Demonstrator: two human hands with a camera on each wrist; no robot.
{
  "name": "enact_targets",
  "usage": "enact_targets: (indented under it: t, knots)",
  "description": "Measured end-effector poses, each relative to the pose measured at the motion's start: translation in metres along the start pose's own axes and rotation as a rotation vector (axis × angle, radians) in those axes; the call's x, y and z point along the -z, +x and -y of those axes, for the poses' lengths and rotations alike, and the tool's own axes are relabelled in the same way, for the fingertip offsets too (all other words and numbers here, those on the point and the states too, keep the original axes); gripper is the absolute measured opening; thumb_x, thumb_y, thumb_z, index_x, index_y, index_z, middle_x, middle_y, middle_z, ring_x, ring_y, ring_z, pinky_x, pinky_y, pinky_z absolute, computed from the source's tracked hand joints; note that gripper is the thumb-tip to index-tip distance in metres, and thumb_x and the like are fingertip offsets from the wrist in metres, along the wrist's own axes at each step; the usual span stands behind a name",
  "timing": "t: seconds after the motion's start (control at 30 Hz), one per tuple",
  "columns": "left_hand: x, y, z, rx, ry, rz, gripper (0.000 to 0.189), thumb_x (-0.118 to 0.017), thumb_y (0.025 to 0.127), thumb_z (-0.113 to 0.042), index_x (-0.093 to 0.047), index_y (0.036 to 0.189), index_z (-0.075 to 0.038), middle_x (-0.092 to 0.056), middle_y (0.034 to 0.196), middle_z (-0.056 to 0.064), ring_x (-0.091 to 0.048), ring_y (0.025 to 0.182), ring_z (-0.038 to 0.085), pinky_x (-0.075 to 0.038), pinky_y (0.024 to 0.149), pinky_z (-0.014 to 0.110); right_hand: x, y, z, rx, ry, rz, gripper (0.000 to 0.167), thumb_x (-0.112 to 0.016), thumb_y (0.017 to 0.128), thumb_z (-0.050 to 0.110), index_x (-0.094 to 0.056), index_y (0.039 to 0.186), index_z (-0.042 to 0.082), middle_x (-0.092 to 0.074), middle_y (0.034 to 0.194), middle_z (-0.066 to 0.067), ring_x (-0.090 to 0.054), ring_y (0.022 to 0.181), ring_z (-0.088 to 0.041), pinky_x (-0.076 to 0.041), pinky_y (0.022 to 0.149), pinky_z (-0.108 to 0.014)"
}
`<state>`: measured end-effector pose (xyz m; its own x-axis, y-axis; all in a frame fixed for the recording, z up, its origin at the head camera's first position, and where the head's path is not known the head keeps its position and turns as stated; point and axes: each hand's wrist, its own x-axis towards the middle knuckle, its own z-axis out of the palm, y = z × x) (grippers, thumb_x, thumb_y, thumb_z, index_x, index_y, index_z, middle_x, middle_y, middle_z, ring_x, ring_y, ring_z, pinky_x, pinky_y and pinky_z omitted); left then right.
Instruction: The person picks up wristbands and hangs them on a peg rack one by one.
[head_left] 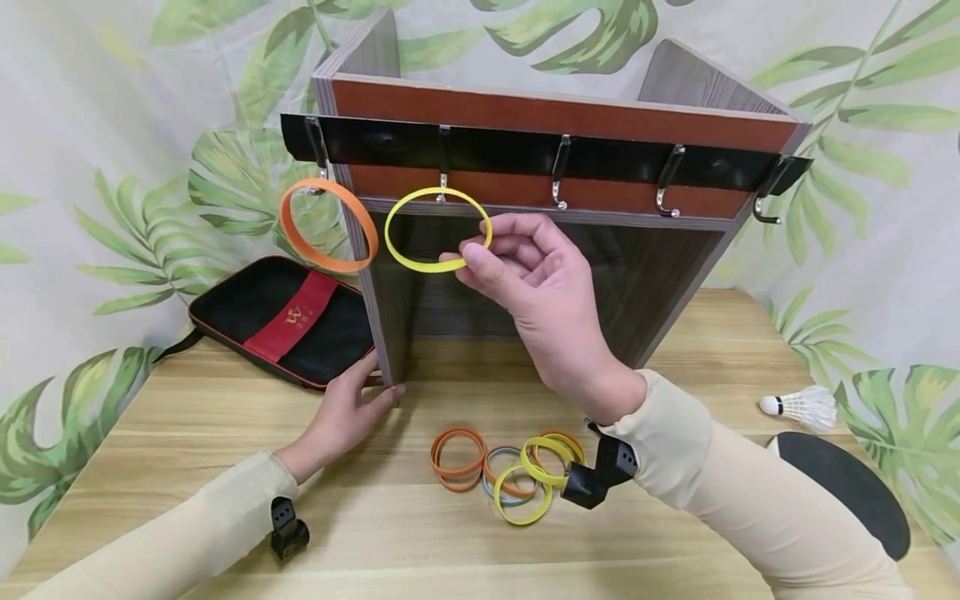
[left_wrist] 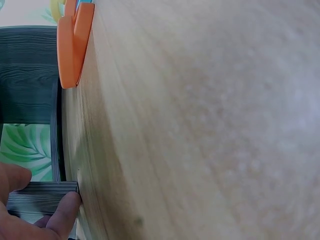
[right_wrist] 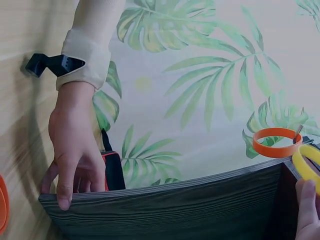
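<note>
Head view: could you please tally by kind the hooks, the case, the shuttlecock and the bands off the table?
Hooks: 5
Bands off the table (orange band, yellow band): 2
Case: 1
Shuttlecock: 1
Total: 9

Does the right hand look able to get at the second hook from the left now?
Probably yes: in the head view the second hook's tip shows through the yellow ring the right hand pinches, and nothing seems in the way; the orange ring hangs further left.
</note>
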<state>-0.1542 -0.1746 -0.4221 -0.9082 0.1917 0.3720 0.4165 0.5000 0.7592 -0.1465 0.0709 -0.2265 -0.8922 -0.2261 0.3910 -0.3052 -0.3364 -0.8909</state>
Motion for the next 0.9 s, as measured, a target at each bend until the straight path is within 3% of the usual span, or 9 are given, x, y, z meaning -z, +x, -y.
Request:
enact_targets:
  t: [0.5,0.7,0.9]
  knots:
    - [0.001,-0.001,0.000,0.007,-0.007,-0.002,0.056,-0.072,0.095,0.003,-0.054,0.148,0.001,-0.062,0.145,0.026,-0.071,0.117,0.041,-0.058,0.099,0.059,0.012,-0.001,-0.006,-0.084,-0.100,0.061,0.027,-0.064,0.098,-0.009,-0.059,0.124,-0.005,-0.073,0.107,0.000,-0.075,0.096,-0.007,-0.062,0.100,-0.033]
    - [0.001,-0.001,0.000,0.008,-0.002,-0.001,0.056,-0.072,0.095,0.003,-0.054,0.148,0.001,-0.063,0.144,0.026,-0.071,0.116,0.042,-0.058,0.099,0.059,0.027,-0.005,-0.010,-0.120,-0.170,0.115,0.028,-0.063,0.100,-0.005,-0.058,0.127,-0.006,-0.072,0.117,-0.018,-0.078,0.105,-0.017,-0.061,0.103,-0.034]
    - [0.001,0.000,-0.001,0.004,-0.005,0.002,0.057,-0.072,0.095,0.003,-0.053,0.148,0.002,-0.061,0.146,0.027,-0.071,0.117,0.043,-0.058,0.100,0.060,0.056,-0.009,-0.025,-0.243,-0.312,0.158,0.025,-0.063,0.103,0.004,-0.060,0.126,-0.006,-0.071,0.119,-0.028,-0.078,0.102,-0.017,-0.063,0.099,-0.040]
